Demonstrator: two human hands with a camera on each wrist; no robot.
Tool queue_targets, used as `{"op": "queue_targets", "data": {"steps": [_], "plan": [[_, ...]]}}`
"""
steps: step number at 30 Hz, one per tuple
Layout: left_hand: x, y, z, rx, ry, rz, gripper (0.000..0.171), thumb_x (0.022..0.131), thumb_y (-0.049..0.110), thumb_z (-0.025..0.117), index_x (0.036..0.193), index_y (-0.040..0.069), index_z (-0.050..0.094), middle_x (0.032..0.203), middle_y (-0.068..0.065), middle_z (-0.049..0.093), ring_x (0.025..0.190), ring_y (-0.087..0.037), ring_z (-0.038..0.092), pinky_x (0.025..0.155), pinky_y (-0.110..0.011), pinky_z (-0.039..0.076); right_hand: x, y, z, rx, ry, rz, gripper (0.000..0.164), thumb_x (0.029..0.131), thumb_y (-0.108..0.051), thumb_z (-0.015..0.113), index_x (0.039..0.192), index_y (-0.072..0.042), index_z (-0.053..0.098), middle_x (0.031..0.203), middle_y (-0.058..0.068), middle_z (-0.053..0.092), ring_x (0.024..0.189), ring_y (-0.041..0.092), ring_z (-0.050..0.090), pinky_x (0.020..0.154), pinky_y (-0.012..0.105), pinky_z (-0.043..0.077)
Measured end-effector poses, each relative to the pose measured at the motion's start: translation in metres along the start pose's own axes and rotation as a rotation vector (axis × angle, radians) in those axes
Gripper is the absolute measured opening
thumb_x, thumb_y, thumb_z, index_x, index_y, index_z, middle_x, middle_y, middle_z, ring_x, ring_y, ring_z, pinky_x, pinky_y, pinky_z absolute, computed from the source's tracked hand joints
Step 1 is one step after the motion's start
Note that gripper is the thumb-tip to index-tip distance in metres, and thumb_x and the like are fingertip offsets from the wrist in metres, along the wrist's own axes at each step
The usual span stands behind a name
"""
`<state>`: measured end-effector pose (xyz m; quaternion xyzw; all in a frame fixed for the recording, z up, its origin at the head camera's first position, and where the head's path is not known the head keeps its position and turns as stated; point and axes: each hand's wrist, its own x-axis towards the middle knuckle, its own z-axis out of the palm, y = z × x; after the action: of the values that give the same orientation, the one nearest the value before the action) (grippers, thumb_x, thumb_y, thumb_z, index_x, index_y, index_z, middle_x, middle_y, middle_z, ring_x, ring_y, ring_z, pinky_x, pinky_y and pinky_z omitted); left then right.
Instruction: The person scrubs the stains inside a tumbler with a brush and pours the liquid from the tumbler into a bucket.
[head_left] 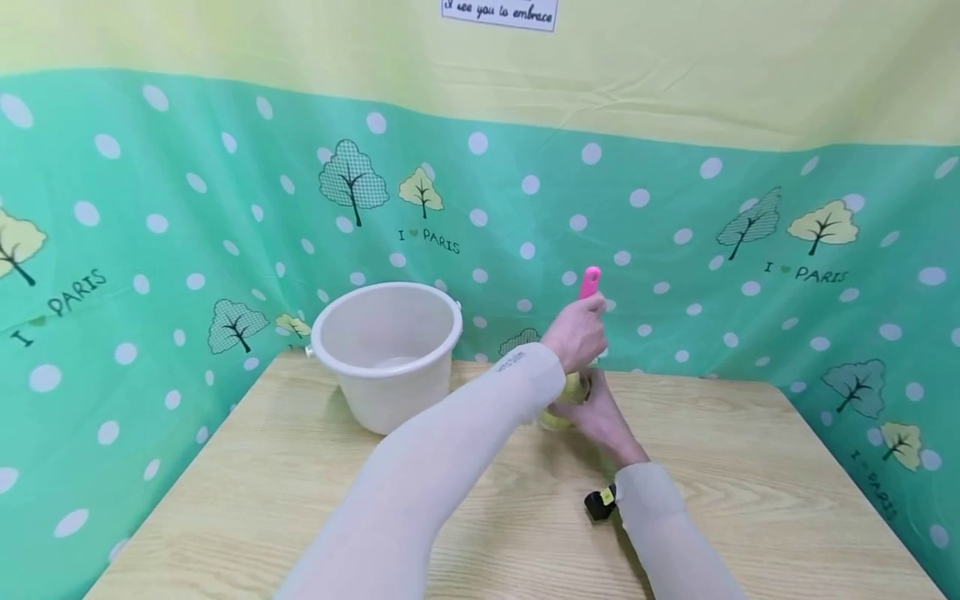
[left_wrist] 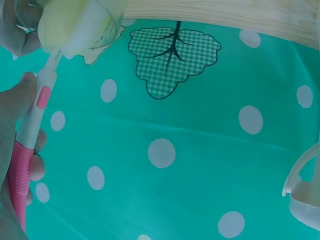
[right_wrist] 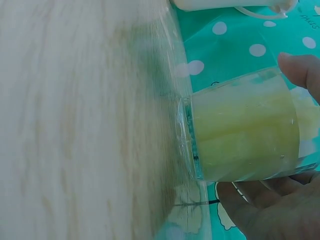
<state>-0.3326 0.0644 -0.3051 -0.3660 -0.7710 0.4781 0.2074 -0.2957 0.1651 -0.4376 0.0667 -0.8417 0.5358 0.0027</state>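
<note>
Left hand (head_left: 577, 333) grips one pink-and-white handle (left_wrist: 21, 167) | right hand (head_left: 600, 417) holds one glass (right_wrist: 240, 132) | one white bucket (head_left: 390, 396) nearby

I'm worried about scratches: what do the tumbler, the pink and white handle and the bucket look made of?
Tumbler: probably glossy glass, being transparent with bright glints; clear plastic is possible. Handle: likely satin plastic, ribbed as if molded. Bucket: probably smooth plastic, evenly opaque.

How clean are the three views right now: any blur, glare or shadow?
Head: bright, fairly even light, a soft shadow on the table left of the bucket; right wrist: wood grain badly smeared, the cloth reflected beside the glass, small glints at its base; left wrist: dimmer, cooler tint, yet the tree print looks crisp.
</note>
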Motion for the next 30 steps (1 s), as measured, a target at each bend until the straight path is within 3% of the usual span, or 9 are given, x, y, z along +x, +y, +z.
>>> {"op": "queue_targets", "data": {"steps": [6,13,20,30], "plan": [[-0.003,-0.006,0.004,-0.018,-0.038,0.015,0.024,0.091,0.032,0.061,0.113,0.026,0.068,0.108,0.008,0.068,0.102,-0.018,0.044,0.099,-0.039,0.022,0.000,-0.001,0.000,0.003,-0.002,0.040,0.094,0.070,-0.043,0.083,0.137,-0.012,0.025,0.147,0.015,0.027,0.133,0.032,0.029,0.109,0.052,0.028],[-0.009,-0.009,0.006,-0.051,-0.045,0.023,0.021,0.091,0.031,0.063,0.110,0.027,0.069,0.102,0.010,0.067,0.099,-0.018,0.044,0.098,-0.039,0.022,-0.001,-0.003,0.001,0.005,-0.004,0.047,0.095,0.070,-0.042,0.083,0.137,-0.009,0.025,0.149,0.018,0.025,0.133,0.033,0.030,0.107,0.052,0.030],[-0.012,-0.008,0.001,-0.057,-0.048,0.044,0.021,0.092,0.031,0.062,0.111,0.027,0.069,0.103,0.009,0.068,0.101,-0.019,0.044,0.098,-0.039,0.022,-0.001,0.002,-0.001,0.009,-0.009,0.051,0.097,0.070,-0.043,0.083,0.139,-0.009,0.023,0.150,0.017,0.023,0.124,0.033,0.039,0.093,0.044,0.044],[-0.014,-0.003,-0.009,-0.061,-0.041,0.065,0.025,0.091,0.038,0.060,0.112,0.028,0.067,0.103,0.009,0.068,0.099,-0.017,0.044,0.099,-0.038,0.022,-0.001,0.003,0.000,0.059,-0.011,-0.008,0.101,0.071,-0.040,0.083,0.145,-0.016,0.018,0.154,0.011,0.019,0.139,0.031,0.022,0.110,0.054,0.024]]}}
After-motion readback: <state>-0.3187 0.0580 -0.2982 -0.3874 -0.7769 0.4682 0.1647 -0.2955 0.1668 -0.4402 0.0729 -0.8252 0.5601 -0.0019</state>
